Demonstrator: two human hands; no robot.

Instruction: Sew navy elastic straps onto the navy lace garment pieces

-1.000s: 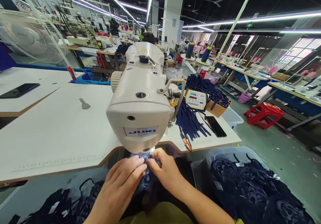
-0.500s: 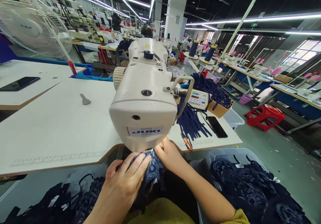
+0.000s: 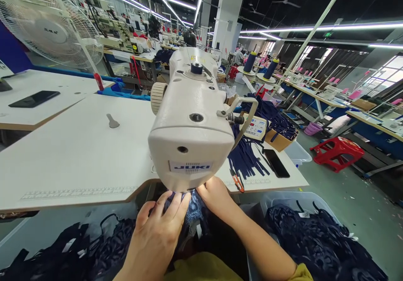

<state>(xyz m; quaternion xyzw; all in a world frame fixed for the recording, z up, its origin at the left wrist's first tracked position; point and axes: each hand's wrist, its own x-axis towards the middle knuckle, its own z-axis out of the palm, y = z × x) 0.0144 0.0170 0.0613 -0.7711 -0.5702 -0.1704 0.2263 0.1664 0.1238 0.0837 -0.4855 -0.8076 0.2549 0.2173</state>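
Observation:
A navy lace garment [image 3: 194, 209] is under the front of a white JUKI sewing machine [image 3: 192, 146]. My left hand [image 3: 162, 220] is closed on the garment's left side, fingers bent over the lace and tips close to the machine head. On the other side, my right hand [image 3: 217, 197] grips the lace, its fingertips partly hidden beneath the machine. Light from the machine falls on those fingers. The needle and presser foot are out of sight behind the head. A small white label [image 3: 199, 231] hangs from the garment below my hands.
Plastic bins of navy lace garments flank me, one at right [image 3: 315, 239], one at left [image 3: 103, 241]. On the white table [image 3: 78, 151] lie a metal piece [image 3: 112, 121], navy straps [image 3: 247, 157], orange thread snips [image 3: 237, 183] and a phone [image 3: 276, 163]. A fan [image 3: 50, 31] stands at left.
The camera view has shifted slightly, so the machine and table appear farther right. Both hands stay on the garment near the machine head, and the label below shows more clearly.

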